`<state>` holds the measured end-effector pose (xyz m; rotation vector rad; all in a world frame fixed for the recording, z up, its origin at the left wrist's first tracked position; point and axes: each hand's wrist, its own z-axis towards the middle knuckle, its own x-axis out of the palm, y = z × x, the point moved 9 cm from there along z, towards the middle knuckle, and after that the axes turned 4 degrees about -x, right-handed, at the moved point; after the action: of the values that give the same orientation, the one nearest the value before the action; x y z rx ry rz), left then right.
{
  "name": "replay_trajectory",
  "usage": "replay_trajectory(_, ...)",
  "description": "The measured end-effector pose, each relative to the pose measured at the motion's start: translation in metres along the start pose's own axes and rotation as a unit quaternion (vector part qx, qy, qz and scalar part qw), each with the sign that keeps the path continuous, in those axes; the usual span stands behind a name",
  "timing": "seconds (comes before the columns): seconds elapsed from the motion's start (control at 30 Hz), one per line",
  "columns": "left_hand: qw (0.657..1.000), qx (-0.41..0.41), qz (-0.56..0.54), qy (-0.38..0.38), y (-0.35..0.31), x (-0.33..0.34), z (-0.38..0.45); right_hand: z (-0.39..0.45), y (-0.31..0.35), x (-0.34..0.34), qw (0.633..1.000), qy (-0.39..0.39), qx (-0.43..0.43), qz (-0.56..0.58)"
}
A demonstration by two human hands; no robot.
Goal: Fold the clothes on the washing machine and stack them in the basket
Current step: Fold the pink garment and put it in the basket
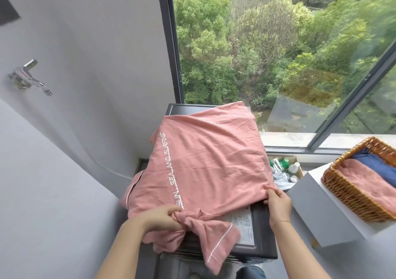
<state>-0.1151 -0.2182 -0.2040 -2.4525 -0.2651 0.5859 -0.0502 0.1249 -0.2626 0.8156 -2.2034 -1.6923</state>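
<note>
Seen from the head camera, a person spreads one pink shirt [205,161] across the top of a dark washing machine [260,231] that stands beneath a large window [278,64] looking out on green trees. The left hand [165,216] clutches a bunched fold of the shirt's near hem, its fingers curled tight into the fabric; just right of and below that grip, one short sleeve [216,244] edged with white piping hangs over the machine's front. The right hand [278,201] pinches the shirt's near right corner between thumb and fingers, a thin bracelet [281,221] at its wrist. A single line of white lettering reading "SUN, SEA AND SURFING" runs away from the left hand's grip toward the far side of the shirt. To the right of the right hand, well apart from it, one wicker basket [342,195] sits on a white ledge [317,197] and holds two folded items side by side: a pink cloth [364,180] and a navy garment [377,161]. Beyond the right hand's grip, between machine and ledge, a cardboard box [299,169] holds several plastic bottles [285,165], too jumbled to count. Far left of the left hand, one metal tap [27,76] juts from the grey wall.
</note>
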Motion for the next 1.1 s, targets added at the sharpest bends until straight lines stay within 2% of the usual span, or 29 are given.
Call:
replay_trajectory(0.1,0.997,-0.028,-0.038,0.057,-0.004,-0.03,0.011,0.002,0.012,-0.001,0.999,-0.015,-0.027,-0.043)
replay_trajectory(0.17,0.99,-0.036,-0.116,0.075,0.001,-0.057,0.025,0.003,0.036,0.004,0.994,-0.012,-0.072,-0.081)
replay_trajectory(0.27,0.958,-0.071,-0.279,0.01,0.01,-0.102,0.04,0.011,0.082,0.027,0.985,0.012,-0.13,-0.116)
replay_trajectory(0.3,0.936,-0.076,-0.343,-0.031,0.014,-0.116,0.045,0.02,0.092,0.039,0.982,0.023,-0.14,-0.121)
replay_trajectory(0.33,0.9,-0.075,-0.424,-0.069,0.016,-0.127,0.051,0.031,0.1,0.053,0.98,0.035,-0.146,-0.128)
replay_trajectory(0.4,0.814,-0.048,-0.553,-0.171,0.03,-0.15,0.063,0.051,0.106,0.08,0.979,0.073,-0.137,-0.13)
replay_trajectory(0.47,0.761,-0.029,-0.568,-0.312,0.05,-0.167,0.058,0.063,0.104,0.105,0.978,0.131,-0.115,-0.112)
replay_trajectory(0.53,0.757,-0.051,-0.496,-0.422,0.068,-0.167,0.04,0.064,0.102,0.112,0.971,0.163,-0.117,-0.129)
replay_trajectory(0.57,0.777,-0.056,-0.453,-0.434,0.076,-0.163,0.039,0.066,0.1,0.111,0.968,0.165,-0.126,-0.143)
replay_trajectory(0.63,0.835,-0.073,-0.371,-0.4,0.08,-0.148,0.043,0.071,0.094,0.106,0.958,0.165,-0.149,-0.18)
replay_trajectory(0.7,0.865,-0.089,-0.3,-0.393,0.089,-0.139,0.05,0.071,0.087,0.105,0.93,0.183,-0.201,-0.246)
replay_trajectory(0.77,0.858,-0.081,-0.248,-0.443,0.091,-0.139,0.045,0.07,0.085,0.106,0.887,0.204,-0.27,-0.314)
replay_trajectory(0.83,0.837,-0.049,-0.256,-0.481,0.088,-0.141,0.041,0.075,0.084,0.105,0.86,0.206,-0.31,-0.349)
replay_trajectory(0.97,0.805,0.011,-0.368,-0.466,0.07,-0.144,0.037,0.085,0.083,0.098,0.838,0.186,-0.344,-0.38)
replay_trajectory(1.03,0.787,0.011,-0.383,-0.484,0.07,-0.15,0.033,0.084,0.098,0.099,0.838,0.18,-0.37,-0.357)
replay_trajectory(1.1,0.787,-0.011,-0.37,-0.494,0.079,-0.151,0.036,0.081,0.122,0.109,0.832,0.183,-0.397,-0.341)
